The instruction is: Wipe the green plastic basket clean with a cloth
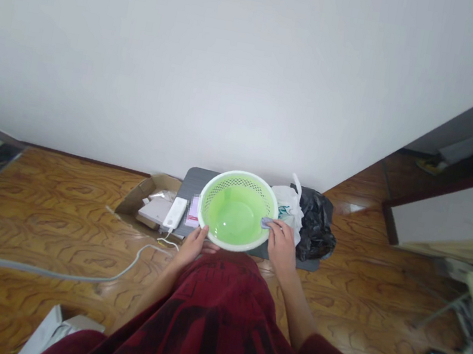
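The grey worktop (196,181) sits below the green basket (239,217); whether the basket rests on it I cannot tell. On the basket's right are 2 bags, a black bag (317,227) and a white bag (296,204). The left hand (198,245) grips the near-left rim, thumb on top; the right hand (282,244) pinches a small purple cloth (265,223) at the right inner wall. With only 1 hand gripping the rim, hard pushing could tip the basket; a loose pinch could drop the cloth inside.
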Demonstrator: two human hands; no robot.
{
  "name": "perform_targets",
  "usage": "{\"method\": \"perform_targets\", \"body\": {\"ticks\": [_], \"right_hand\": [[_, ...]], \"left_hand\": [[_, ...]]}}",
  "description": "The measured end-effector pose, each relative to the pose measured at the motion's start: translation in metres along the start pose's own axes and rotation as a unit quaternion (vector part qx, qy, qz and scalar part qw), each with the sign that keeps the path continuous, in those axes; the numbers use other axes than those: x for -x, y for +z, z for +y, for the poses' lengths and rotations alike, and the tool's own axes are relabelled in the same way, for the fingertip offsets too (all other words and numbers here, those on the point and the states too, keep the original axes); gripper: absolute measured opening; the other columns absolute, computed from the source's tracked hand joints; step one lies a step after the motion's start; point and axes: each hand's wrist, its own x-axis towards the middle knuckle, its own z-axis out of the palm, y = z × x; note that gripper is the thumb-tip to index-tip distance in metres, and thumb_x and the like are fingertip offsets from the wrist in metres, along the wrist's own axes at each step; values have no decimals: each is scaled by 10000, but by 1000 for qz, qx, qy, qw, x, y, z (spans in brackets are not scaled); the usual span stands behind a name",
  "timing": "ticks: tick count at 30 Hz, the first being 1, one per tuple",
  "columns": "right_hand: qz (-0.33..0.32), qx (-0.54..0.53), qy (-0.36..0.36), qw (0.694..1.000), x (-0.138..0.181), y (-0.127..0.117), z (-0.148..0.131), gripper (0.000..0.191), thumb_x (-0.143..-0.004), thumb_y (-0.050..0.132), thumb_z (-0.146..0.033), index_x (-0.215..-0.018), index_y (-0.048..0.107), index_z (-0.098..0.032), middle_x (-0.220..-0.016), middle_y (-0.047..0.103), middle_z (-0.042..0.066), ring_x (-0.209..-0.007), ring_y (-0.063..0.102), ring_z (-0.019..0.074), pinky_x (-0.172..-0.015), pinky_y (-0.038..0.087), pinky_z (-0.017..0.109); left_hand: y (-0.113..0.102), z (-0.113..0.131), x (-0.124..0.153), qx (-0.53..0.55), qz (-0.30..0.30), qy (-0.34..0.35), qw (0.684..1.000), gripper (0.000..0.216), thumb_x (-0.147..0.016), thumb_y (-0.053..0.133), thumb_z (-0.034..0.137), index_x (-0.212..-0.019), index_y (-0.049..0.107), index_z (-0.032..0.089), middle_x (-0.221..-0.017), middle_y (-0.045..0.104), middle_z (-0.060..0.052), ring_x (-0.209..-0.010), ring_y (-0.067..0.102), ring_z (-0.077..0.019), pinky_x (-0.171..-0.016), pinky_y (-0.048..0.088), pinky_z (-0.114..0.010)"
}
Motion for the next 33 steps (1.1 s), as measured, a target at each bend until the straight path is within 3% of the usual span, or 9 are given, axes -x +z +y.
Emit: {"method": "perform_targets", "body": {"ticks": [4,9,13,19,22,28,33], "right_hand": [[-21,0,6,1000,14,-3,-17,266,-967,479,-170,-1109,703,-191,-1125,621,105,-1074,520,243,-995,452,408],[-118,53,1,992,23,6,-58,238,-923,519,-103,-1037,709,-190,-1042,640,102,-1012,514,256,-904,431,398],[-195,96,-19,976,9,18,-79,226,-897,515,-60,-880,709,-175,-911,657,106,-918,531,249,-820,402,368],[-301,45,-121,945,-22,12,-76,269,-894,493,-35,-835,709,-185,-826,666,66,-799,552,206,-752,382,314],[-304,57,-143,940,-23,4,-65,285,-891,482,-15,-846,700,-193,-832,660,61,-800,544,205,-730,369,313],[-250,89,-99,959,-15,-8,-36,281,-903,488,-32,-912,719,-192,-889,656,87,-884,524,234,-777,392,332],[-235,45,-75,968,-5,-4,-47,294,-932,486,-52,-1010,729,-199,-954,669,82,-938,533,233,-833,418,334]], "left_hand": [[0,0,1,-14,0,0,1000,321,-977,527,460,-1067,515,152,-771,715,-74,-654,725,-190,-636,598,-316],[-4,1,1,-1,-15,-4,1000,333,-959,557,471,-1097,508,173,-892,729,-94,-746,745,-208,-654,602,-319],[-5,1,0,-13,-19,-1,1000,344,-958,556,473,-1139,500,185,-892,725,-93,-800,751,-230,-664,603,-331],[-3,2,-1,-8,-17,-4,1000,382,-964,547,464,-1205,477,176,-922,736,-110,-797,753,-236,-670,609,-346],[-1,3,0,-7,-9,-2,1000,347,-970,543,442,-1185,481,177,-915,738,-112,-778,753,-234,-654,608,-341],[-1,1,2,-5,-15,9,1000,307,-971,536,441,-1139,508,185,-893,734,-108,-823,754,-249,-702,613,-365],[-1,1,4,3,-13,0,1000,369,-966,542,464,-1191,499,174,-884,730,-103,-762,748,-227,-673,605,-344]]}}
